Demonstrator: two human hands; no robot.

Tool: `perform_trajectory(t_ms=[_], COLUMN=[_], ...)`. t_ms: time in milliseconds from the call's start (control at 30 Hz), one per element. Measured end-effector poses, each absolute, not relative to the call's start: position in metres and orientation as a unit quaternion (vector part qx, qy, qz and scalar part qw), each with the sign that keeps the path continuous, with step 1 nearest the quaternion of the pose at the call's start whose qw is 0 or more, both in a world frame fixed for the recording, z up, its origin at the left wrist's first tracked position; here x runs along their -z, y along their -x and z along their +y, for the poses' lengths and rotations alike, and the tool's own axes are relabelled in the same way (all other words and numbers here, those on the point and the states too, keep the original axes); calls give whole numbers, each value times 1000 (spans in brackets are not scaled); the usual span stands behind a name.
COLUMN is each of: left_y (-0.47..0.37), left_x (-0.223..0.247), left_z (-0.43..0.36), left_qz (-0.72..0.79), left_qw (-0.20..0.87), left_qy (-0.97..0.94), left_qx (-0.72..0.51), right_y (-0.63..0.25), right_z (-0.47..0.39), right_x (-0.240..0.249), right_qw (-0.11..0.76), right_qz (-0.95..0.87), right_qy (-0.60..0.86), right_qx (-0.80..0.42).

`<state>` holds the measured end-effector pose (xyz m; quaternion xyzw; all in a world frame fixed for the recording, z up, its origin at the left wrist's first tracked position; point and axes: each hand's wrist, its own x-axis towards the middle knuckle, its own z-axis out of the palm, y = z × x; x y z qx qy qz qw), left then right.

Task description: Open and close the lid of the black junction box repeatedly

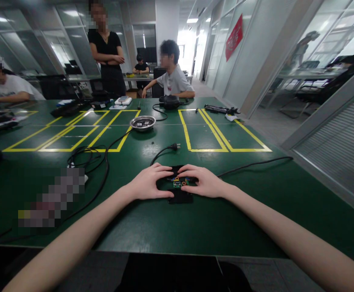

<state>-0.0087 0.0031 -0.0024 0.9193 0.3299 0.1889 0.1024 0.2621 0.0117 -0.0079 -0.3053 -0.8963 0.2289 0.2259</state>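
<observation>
A small green circuit board (177, 183) with copper-coloured coils sits between my hands, over a black plastic case (181, 197) on the green table. My left hand (148, 181) curves around the left side of the case, fingertips at its far part and thumb at its near part. From the right, my right hand (205, 182) bends over the board, its thumb and fingers at the board's right edge. Parts of the case are hidden under my fingers. A black cord with a two-pin plug (174, 147) lies just beyond my left hand.
A metal bowl (143, 123) with small metallic parts stands farther back. Yellow tape (207, 150) marks rectangles on the table (128, 231). A black cable (256, 163) runs right; another (106, 162) loops at left beside a blurred object (52, 198). Several people are around the room.
</observation>
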Motion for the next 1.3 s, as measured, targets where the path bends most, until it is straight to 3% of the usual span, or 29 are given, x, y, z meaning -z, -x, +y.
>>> perform_trajectory(t_ms=[533, 767, 1000, 1300], left_y=[14, 13, 9, 6], left_x=[4, 3, 6, 10], left_z=[9, 9, 9, 9], left_qz=[376, 381, 370, 392], left_qw=[84, 88, 51, 81], left_qy=[-905, -906, -910, -901], left_qx=[-178, -162, -178, -169], right_y=[-265, -269, -268, -263], right_z=[14, 19, 25, 23], right_x=[8, 15, 20, 22], right_qw=[214, 281, 284, 299], right_qz=[-888, -881, -878, -874], right_qy=[338, 315, 322, 351], right_qx=[-225, -214, -210, -156])
